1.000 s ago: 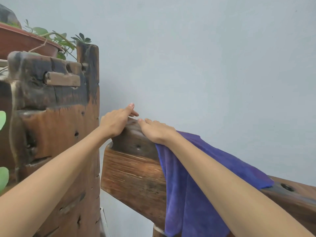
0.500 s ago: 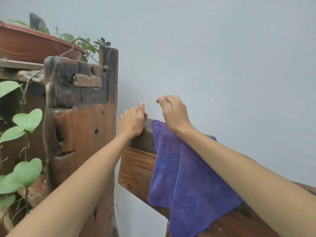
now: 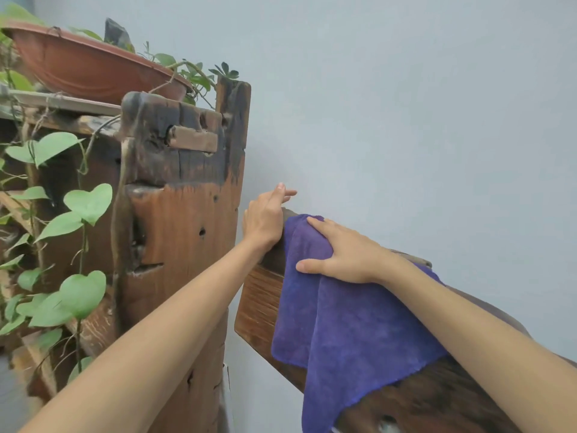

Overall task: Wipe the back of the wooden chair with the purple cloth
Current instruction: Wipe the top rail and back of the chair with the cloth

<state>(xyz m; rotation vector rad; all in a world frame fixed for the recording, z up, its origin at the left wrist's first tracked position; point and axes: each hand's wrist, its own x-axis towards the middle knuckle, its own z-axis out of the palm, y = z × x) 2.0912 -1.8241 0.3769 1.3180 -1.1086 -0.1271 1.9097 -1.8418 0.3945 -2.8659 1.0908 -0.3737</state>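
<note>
Pale wall point(image 3: 406, 104) behind; a brown pot point(image 3: 90, 73) holds leafy plants. Purple cloth point(image 3: 352, 326) drapes the chair back point(image 3: 259, 307). Right hand point(image 3: 346, 254), lifted half a second ago, now presses flat on it; left hand point(image 3: 263, 221) rests open on the chair top.

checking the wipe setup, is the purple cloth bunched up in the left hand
No, the purple cloth hangs draped over the chair back under the flat right hand.
</note>
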